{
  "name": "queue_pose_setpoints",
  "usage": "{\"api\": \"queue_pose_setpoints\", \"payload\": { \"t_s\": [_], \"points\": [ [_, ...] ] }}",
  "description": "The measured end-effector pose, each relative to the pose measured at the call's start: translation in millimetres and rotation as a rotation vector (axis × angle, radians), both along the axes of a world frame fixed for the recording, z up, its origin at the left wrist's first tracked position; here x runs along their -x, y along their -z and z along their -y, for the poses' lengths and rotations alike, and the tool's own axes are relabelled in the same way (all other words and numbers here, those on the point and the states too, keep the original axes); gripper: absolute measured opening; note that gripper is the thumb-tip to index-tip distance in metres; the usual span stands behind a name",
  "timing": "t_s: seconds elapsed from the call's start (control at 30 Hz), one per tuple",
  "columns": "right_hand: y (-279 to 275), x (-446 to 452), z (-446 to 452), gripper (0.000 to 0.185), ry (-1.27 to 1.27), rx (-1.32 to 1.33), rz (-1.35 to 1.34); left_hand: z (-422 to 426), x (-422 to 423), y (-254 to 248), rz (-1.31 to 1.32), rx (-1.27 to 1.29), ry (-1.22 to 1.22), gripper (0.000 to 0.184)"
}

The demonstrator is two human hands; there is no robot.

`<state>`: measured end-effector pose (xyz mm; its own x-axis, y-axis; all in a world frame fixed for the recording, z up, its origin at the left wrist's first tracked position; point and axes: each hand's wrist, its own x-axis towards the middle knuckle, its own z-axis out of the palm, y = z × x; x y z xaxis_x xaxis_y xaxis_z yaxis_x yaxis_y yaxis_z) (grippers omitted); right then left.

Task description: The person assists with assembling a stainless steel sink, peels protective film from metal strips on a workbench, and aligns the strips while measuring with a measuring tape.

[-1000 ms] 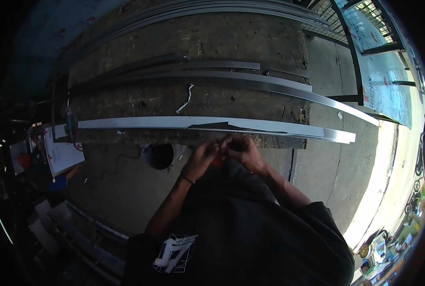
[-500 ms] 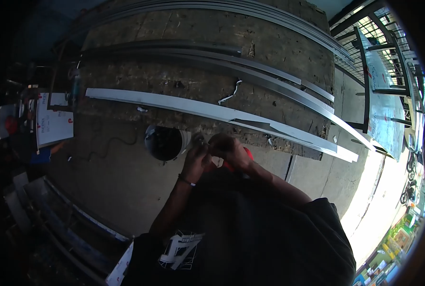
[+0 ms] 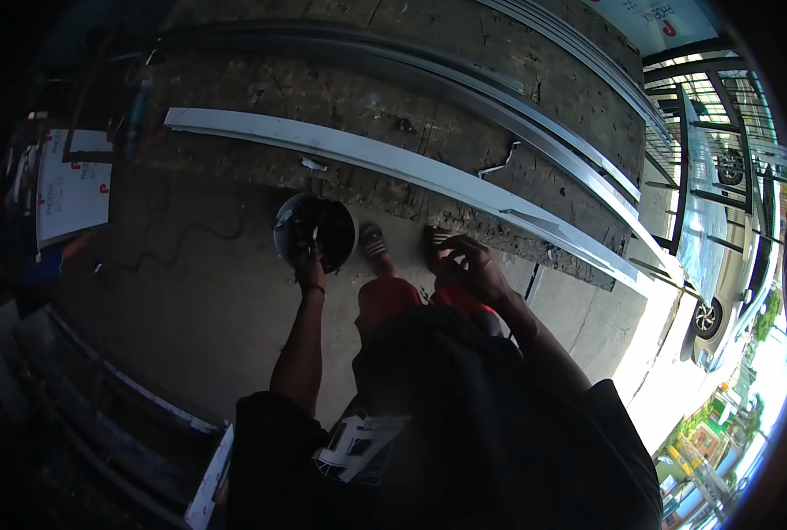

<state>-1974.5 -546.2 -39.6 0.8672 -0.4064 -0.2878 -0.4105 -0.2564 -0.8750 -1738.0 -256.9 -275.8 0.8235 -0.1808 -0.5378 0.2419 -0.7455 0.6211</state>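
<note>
As I look down through the head camera, shirt (image 3: 491, 415): black, with a pale angular print (image 3: 358, 448) on the chest; I can make out no sure letters.
Right hand (image 3: 477, 268): raised before the red shorts (image 3: 389, 299), close to the bench edge in my view, fingers bent and slightly apart; I cannot tell whether the fingertips pinch anything small.
Left hand (image 3: 308, 268): down at the bucket, fingertips within its mouth; too dim to tell whether they spread, press together or pinch.
Bucket (image 3: 280, 237): on the concrete floor (image 3: 226, 336), left of the feet and just beside the bench, dark contents inside.
Slippers (image 3: 374, 240): striped, between bucket and right hand as I see them.
Bench (image 3: 451, 132): worn and stained, its length running past the bucket.
White strip (image 3: 340, 144): lying along the bench's near side.
Metal lengths (image 3: 579, 174): farther across the bench.
White panel (image 3: 84, 194): off to the left, red P marks, PHOENIX printed sideways.
Bluish sheet (image 3: 645, 25): beyond the bench, PHOENIX upside down, red P.
Car wheel (image 3: 708, 318): far right, in daylight.
</note>
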Motion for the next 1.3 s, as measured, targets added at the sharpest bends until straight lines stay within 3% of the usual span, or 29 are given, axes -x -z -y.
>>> {"api": "queue_pose_setpoints", "payload": {
  "t_s": [0.03,0.1,0.13,0.17,0.2,0.23,0.3,0.37,0.43,0.5,0.57,0.6,0.67,0.73,0.8,0.87,0.97,1.03,1.2,1.3],
  "points": [
    [-0.9,9.1,1.4,0.026,0.019,0.043,0.001,2.6,-7.0,7.6,0.058,-0.26,0.062,0.047],
    [-3.5,38.3,6.1,0.026,0.111,0.132,-0.032,3.5,-23.2,9.8,-0.043,-0.393,0.127,0.05],
    [-1.5,54.9,8.2,0.024,0.131,0.135,-0.084,8.6,-25.6,-1.1,0.061,-0.468,0.249,0.049],
    [-3.2,72.0,10.8,0.022,0.157,0.135,-0.135,-3.0,-30.7,25.4,0.096,-0.506,0.247,0.049],
    [-8.7,87.0,13.5,0.019,0.199,0.191,-0.158,-6.2,-35.1,31.0,0.04,-0.503,0.19,0.049],
    [-14.8,106.0,18.0,0.019,0.262,0.218,-0.176,11.1,-29.6,-11.0,-0.057,-0.396,0.101,0.049],
    [-23.2,133.5,25.0,0.016,0.409,0.282,-0.214,4.6,-31.3,2.6,0.013,-0.522,0.107,0.049],
    [-29.4,167.5,37.3,0.014,0.529,0.346,-0.219,-16.4,-36.1,34.5,0.098,-0.422,0.317,0.049],
    [-23.1,211.6,52.1,0.012,0.787,0.463,-0.239,-8.6,-21.1,20.3,0.136,-0.265,0.413,0.045],
    [-19.8,254.5,72.1,0.016,0.981,0.497,-0.336,16.9,0.8,-5.5,0.166,-0.115,0.496,0.042],
    [-13.0,299.0,96.9,0.021,1.143,0.5,-0.372,49.1,20.6,-47.3,-0.131,0.037,0.879,0.03],
    [-8.6,322.5,110.4,0.021,1.215,0.471,-0.368,67.3,34.8,-70.0,-0.122,0.032,0.892,0.03],
    [-2.9,364.5,136.9,0.021,1.299,0.433,-0.354,114.8,70.9,-124.1,0.243,0.286,1.293,0.023],
    [7.3,402.1,163.0,0.023,1.475,0.348,-0.338,173.0,108.8,-193.2,0.221,0.258,1.327,0.022],
    [28.6,431.8,185.2,0.023,1.51,0.355,-0.299,228.0,152.2,-236.9,0.207,0.219,1.351,0.022],
    [45.1,452.2,206.5,0.023,1.521,0.336,-0.219,279.8,193.3,-260.3,0.024,0.35,1.199,0.023],
    [36.9,450.3,215.8,0.023,1.458,0.335,-0.187,359.0,260.5,-285.2,-0.105,0.461,1.202,0.026],
    [37.5,451.6,215.6,0.018,1.409,0.275,-0.138,406.5,302.5,-291.8,-0.271,0.439,1.252,0.029],
    [27.0,443.9,212.7,0.015,1.402,0.301,-0.005,506.7,407.8,-294.0,-0.316,0.476,1.42,0.029],
    [28.9,439.8,210.5,0.015,1.41,0.316,-0.078,545.7,457.8,-278.5,-0.293,0.518,1.503,0.033]
  ]
}}
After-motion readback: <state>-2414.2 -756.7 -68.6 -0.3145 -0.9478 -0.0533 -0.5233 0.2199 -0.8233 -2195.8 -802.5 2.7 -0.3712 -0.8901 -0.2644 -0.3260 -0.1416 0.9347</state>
